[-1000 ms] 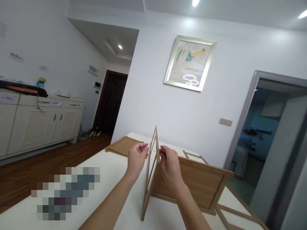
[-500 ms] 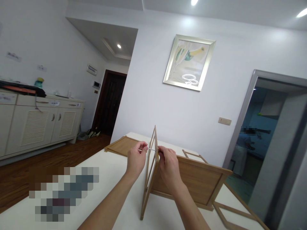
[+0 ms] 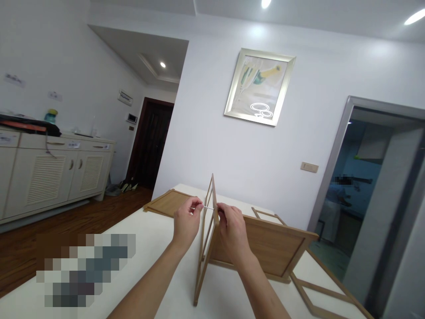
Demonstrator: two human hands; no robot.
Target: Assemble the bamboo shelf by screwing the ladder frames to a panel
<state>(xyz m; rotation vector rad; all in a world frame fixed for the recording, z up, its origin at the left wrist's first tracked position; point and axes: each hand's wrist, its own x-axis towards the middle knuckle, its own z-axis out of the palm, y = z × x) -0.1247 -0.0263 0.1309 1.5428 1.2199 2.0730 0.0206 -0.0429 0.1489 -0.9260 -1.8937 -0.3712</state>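
Observation:
An upright wooden frame (image 3: 205, 248) stands on edge on the white table (image 3: 156, 248), joined to a wooden panel (image 3: 268, 252) that stands on its long edge to the right. My left hand (image 3: 186, 221) is pinched on a thin metal tool (image 3: 208, 207) that points into the frame's upper rail. My right hand (image 3: 232, 231) is closed around the frame's rail on the other side, fingers curled at the spot where the tool meets the wood.
A flat wooden panel (image 3: 168, 203) lies at the table's far left. Open wooden frames lie at the far right (image 3: 265, 215) and near right (image 3: 327, 297). A cream sideboard (image 3: 56, 170) lines the left wall. A doorway (image 3: 361, 195) opens on the right with a person beyond.
Both hands and the frame have kept their hold; they sit slightly further left in the picture as the head camera has turned a little.

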